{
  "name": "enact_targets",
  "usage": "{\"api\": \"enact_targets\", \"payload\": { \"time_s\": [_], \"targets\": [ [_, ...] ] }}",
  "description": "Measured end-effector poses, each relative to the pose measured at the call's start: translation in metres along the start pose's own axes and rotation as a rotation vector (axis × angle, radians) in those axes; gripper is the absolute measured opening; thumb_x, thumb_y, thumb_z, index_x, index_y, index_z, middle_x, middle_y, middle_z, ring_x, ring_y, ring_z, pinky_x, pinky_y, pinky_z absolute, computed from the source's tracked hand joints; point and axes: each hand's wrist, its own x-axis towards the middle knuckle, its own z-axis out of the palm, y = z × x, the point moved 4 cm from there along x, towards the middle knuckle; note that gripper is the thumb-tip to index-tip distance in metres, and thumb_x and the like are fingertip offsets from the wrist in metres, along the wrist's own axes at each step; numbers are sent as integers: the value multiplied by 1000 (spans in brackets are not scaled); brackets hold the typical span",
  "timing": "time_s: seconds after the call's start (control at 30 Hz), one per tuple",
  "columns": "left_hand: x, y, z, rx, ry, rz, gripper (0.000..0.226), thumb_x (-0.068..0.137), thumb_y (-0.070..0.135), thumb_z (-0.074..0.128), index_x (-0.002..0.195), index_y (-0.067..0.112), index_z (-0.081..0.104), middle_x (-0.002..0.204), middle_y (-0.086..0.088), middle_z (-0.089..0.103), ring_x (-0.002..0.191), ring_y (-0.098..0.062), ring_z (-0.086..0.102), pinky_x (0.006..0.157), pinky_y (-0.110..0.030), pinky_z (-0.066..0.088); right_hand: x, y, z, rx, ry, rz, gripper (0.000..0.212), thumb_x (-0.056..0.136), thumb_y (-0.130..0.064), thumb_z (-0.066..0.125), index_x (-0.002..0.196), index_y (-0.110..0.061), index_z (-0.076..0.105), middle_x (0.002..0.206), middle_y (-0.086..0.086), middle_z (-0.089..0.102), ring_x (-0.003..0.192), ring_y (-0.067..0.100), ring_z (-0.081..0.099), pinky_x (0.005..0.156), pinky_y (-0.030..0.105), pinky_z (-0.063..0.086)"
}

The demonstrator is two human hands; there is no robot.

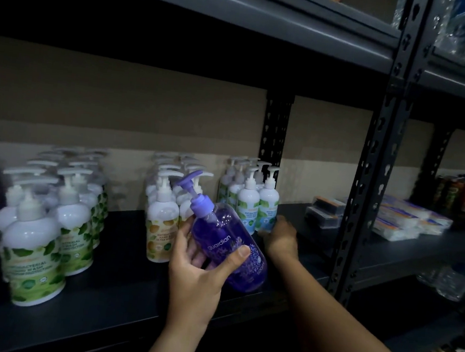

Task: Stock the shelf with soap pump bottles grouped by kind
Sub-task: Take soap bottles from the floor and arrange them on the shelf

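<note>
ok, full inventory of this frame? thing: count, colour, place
purple bottle: one, clear purple with purple pump, tilted in the left hand, in front of the shelf
green-leaf bottles: a cluster, count unclear, white, shelf left
yellow-label bottles: a cluster, white, shelf middle
blue-green-label bottles: a cluster, white, shelf right by the rear post
shelf: one, black metal, holds all bottles
flat packs: several, white with orange, next bay right
cans: a row, dark, blurred, far right
left hand: holds the purple bottle
right hand: at the blue-green-label bottles; grip unclear
</note>
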Motion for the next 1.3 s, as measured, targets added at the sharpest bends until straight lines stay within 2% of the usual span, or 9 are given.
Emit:
{"api": "enact_targets", "payload": {
  "time_s": [0.1, 0.27, 0.47, 0.6, 0.67, 0.77, 0.9, 1.13, 1.3],
  "targets": [
    [-1, 8, -7, 32, -23, 6, 97, 51, 20, 98, 138, 18, 55, 123, -4, 74, 111, -24, 73, 92, -37, 61, -22, -4, 5, -121, -41, -99, 51, 89, -30, 74, 130, -8, 54, 129, 16, 58, 117, 34, 59, 95, 41, 53],
    [-8, 32, -19, 100, -109, 24, 88, 58, 0, 95, 136, 17, 57, 120, -1, 74, 110, -20, 73, 83, -23, 59, -72, -17, 2, -167, -71, -257, 44, 90, -28, 70, 127, -8, 55, 126, 17, 59, 117, 36, 57, 95, 44, 53],
    [-22, 74, -57, 236, -143, 32, 87, 50, 21, 96, 130, 26, 62, 118, 3, 76, 109, -20, 73, 84, -26, 59, -147, -53, 14, -119, -177, -529, 35, 88, -41, 65, 113, -16, 66, 104, 7, 68, 98, 28, 62, 83, 40, 53],
    [-31, 115, -104, 328, -68, 68, 93, 44, 26, 97, 131, 28, 64, 120, 5, 75, 109, -19, 73, 89, -31, 60, -203, -96, 29, -7, -303, -691, 17, 89, -35, 64, 91, -19, 69, 93, 2, 73, 84, 21, 65, 72, 35, 53],
    [-36, 137, -130, 380, -22, 100, 98, 42, 27, 99, 133, 26, 64, 118, 3, 76, 106, -22, 74, 90, -35, 60, -227, -117, 40, 0, -351, -766, 18, 90, -34, 60, 85, -18, 67, 90, 1, 72, 83, 20, 65, 70, 36, 53],
    [-46, 167, -168, 443, 45, 134, 98, 39, 26, 99, 131, 27, 65, 113, 3, 78, 102, -18, 75, 87, -31, 60, -261, -146, 60, -54, -399, -894, 20, 93, -33, 56, 89, -18, 69, 93, 4, 67, 90, 24, 60, 75, 36, 50],
    [-57, 196, -215, 486, 138, 169, 98, 44, 7, 100, 132, 29, 63, 116, 9, 77, 105, -14, 74, 83, -23, 60, -303, -186, 87, -44, -456, -1049, 20, 92, -28, 55, 98, -18, 72, 98, 6, 67, 93, 26, 58, 80, 37, 51],
    [-59, 232, -281, 512, 297, 260, 94, 56, 5, 92, 142, 20, 57, 117, 14, 75, 106, -11, 73, 87, -24, 59, -346, -242, 137, 4, -584, -1173, 23, 96, -27, 57, 91, -10, 73, 93, 7, 64, 87, 24, 61, 80, 37, 51],
    [-54, 244, -317, 525, 360, 297, 89, 68, -9, 87, 141, 26, 52, 117, 16, 72, 109, -2, 70, 86, -15, 55, -355, -267, 166, 5, -622, -1140, 26, 97, -28, 54, 107, -16, 75, 112, 0, 70, 101, 19, 65, 93, 33, 52]
  ]
}}
